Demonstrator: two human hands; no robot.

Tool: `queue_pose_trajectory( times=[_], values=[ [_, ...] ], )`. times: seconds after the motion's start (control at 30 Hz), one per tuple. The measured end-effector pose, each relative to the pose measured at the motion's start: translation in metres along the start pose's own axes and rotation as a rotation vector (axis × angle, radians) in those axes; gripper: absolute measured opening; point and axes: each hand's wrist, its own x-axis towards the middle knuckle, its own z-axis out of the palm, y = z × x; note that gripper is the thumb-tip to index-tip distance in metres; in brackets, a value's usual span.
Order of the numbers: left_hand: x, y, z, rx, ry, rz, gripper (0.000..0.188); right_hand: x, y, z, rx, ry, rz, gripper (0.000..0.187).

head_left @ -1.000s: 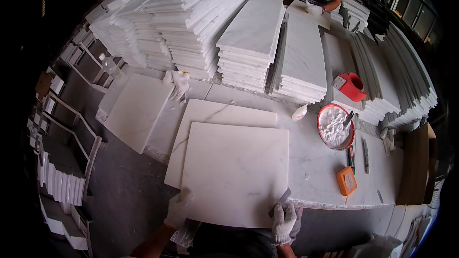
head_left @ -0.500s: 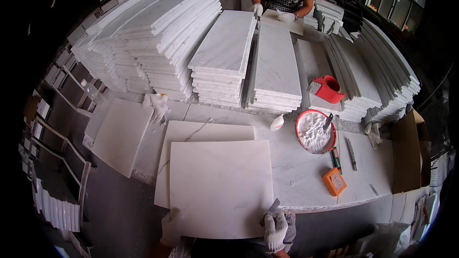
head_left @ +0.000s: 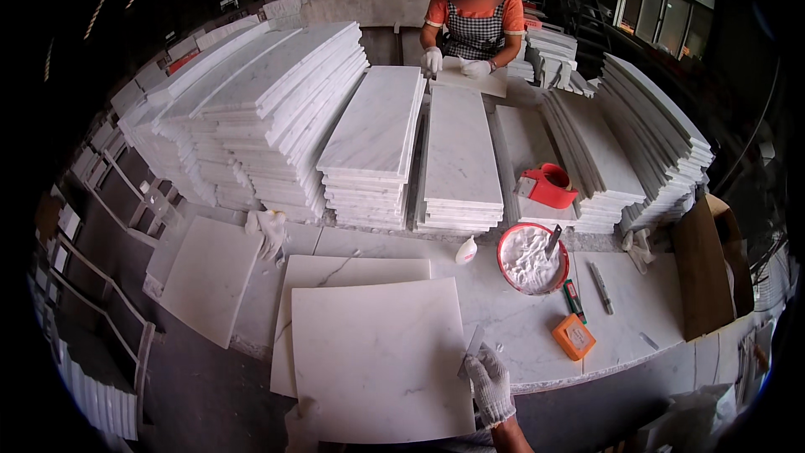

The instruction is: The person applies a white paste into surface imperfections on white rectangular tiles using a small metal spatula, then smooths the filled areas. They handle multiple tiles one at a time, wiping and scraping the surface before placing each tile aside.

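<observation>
Slab of square-cut white marble (head_left: 377,352) lies over a dark-veined white slab (head_left: 360,270) on pale stone bench (head_left: 625,329). White-gloved right hand (head_left: 491,384) pinches flat grey blade (head_left: 473,346) by the upper slab's right edge; blurred left hand (head_left: 302,426): grip, I cannot tell. I judge work unfinished, remainder unclear.

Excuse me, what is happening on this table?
The gloved right hand holds a flat scraper at the right edge of a white marble slab; the left hand is at its near left corner. This slab partly covers a second slab. A red bowl of white paste stands to the right. Behind stacked slabs, a co-worker's hands are at another slab.
</observation>
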Motion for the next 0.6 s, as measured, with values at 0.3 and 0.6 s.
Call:
queue_pose_trajectory(
  times=[0.3, 0.6],
  values=[
    [0.009, -0.031, -0.011, -0.041, 0.017, 0.152, 0.025, 0.016, -0.025, 0.036, -0.194, -0.105, 0.101, 0.015],
    [-0.011, 0.034, -0.023, 0.650, -0.095, 0.203, 0.029, 0.012, -0.013, 0.046, -0.150, 0.124, -0.084, 0.019]
  ],
)
